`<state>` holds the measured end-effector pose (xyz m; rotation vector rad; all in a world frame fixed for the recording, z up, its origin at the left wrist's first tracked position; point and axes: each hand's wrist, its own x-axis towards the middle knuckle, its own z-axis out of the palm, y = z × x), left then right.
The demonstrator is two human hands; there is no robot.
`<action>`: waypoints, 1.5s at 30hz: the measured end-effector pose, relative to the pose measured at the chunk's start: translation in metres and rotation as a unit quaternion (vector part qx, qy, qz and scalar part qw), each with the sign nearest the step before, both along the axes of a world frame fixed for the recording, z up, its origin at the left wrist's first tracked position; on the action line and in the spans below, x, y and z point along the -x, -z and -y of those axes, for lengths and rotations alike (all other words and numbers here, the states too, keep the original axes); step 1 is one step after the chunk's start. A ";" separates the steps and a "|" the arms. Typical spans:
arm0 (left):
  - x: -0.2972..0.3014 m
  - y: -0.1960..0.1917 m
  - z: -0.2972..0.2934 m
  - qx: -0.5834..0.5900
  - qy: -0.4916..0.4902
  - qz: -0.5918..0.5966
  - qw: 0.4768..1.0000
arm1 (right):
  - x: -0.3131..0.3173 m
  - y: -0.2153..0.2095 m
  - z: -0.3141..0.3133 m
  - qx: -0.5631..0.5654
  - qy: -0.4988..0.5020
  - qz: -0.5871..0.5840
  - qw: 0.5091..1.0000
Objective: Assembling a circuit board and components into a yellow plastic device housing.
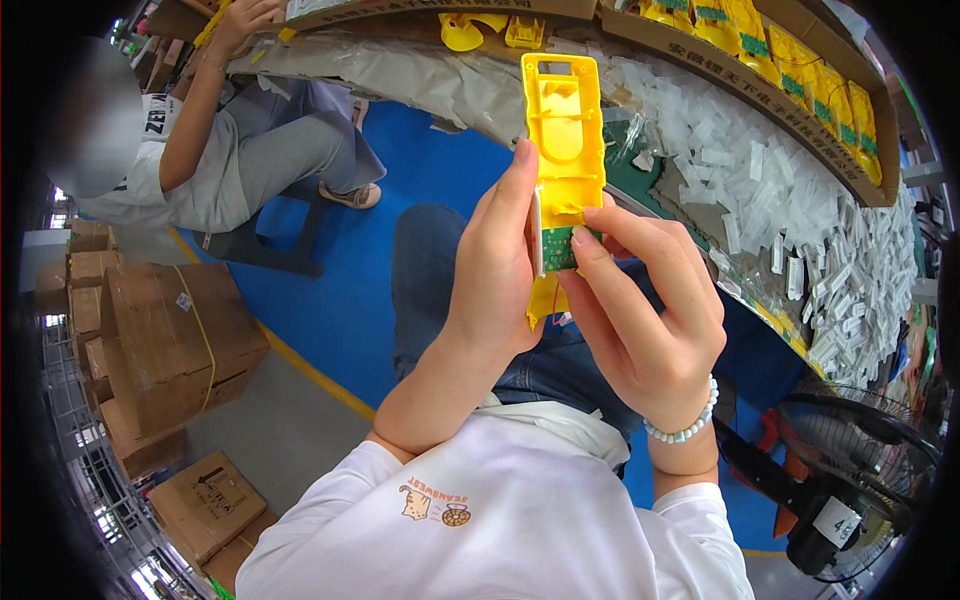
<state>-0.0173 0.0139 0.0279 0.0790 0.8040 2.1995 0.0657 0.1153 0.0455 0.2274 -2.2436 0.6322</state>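
Upright in my left hand (490,265) is a long yellow plastic housing (565,185), its hollow, ribbed inner side facing me. My left fingers wrap behind it, and the thumb lies along its left edge. A small green circuit board (558,250) sits across the lower part of the housing. My right hand (655,300), with a beaded bracelet at the wrist, pinches at the board's right side. Below the board a thin red wire (557,308) shows beside the yellow plastic. The back of the housing is hidden.
Many small clear-white plastic pieces (790,230) cover the workbench ahead and right. A cardboard box (800,120) holds several yellow housings with green boards. A black fan (850,480) stands at right. Cardboard boxes (170,340) are stacked left; a seated person (215,170) works at far left.
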 end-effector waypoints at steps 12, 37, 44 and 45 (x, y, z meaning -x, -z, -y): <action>-0.003 -0.006 0.001 -0.003 0.010 -0.032 0.999 | 0.001 0.006 0.001 -0.012 -0.044 -0.041 0.998; -0.003 -0.002 0.000 0.033 -0.029 -0.035 0.998 | 0.002 0.007 -0.003 -0.011 -0.046 -0.005 0.999; -0.004 -0.007 0.001 0.032 -0.061 -0.051 0.996 | -0.003 -0.001 0.005 0.110 -0.002 0.028 0.994; -0.005 -0.006 0.002 0.032 -0.061 -0.051 0.996 | -0.004 -0.001 0.005 0.135 0.005 0.023 0.991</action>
